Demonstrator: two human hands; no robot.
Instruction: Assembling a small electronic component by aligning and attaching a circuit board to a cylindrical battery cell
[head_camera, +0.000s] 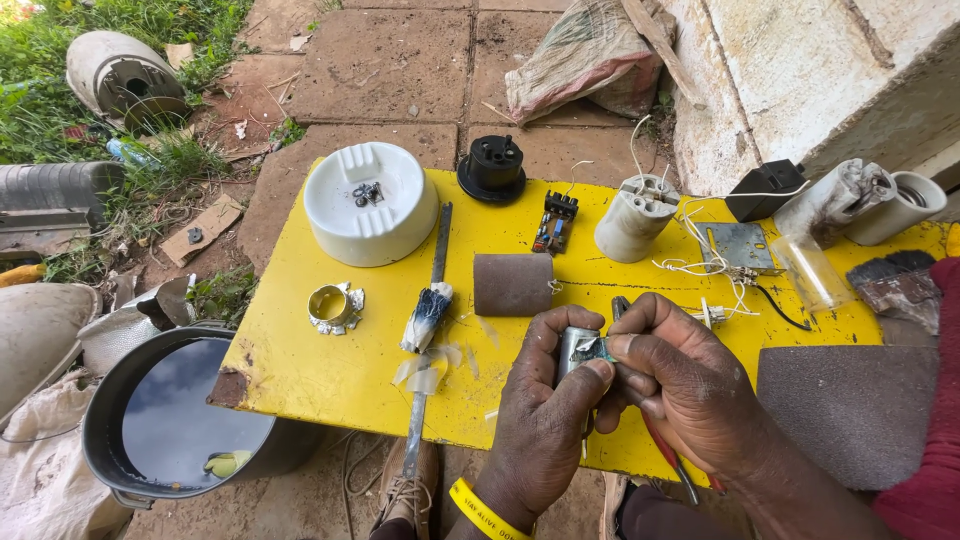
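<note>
Outdoors, paved ground with grass at left; a scuffed yellow worktop (330, 370) carries the parts. Both hands meet at its near edge. Left hand (545, 420), yellow wristband, fingers curled tight around a small silvery metal cylinder (577, 347), thumb pressed on its top. Right hand (680, 385) pinches a slim red-handled tool (668, 455) against that cylinder, fingers closed on the shaft. Step in hand, by my reading: prying or scraping at the cylinder's rim. Next move likely needs a steady left grip and small, controlled pressure from the tool tip. Nearby lie a tape-wrapped metal file (430, 310), a brown sandpaper roll (512, 284) and a white round plastic housing (370, 205).
</note>
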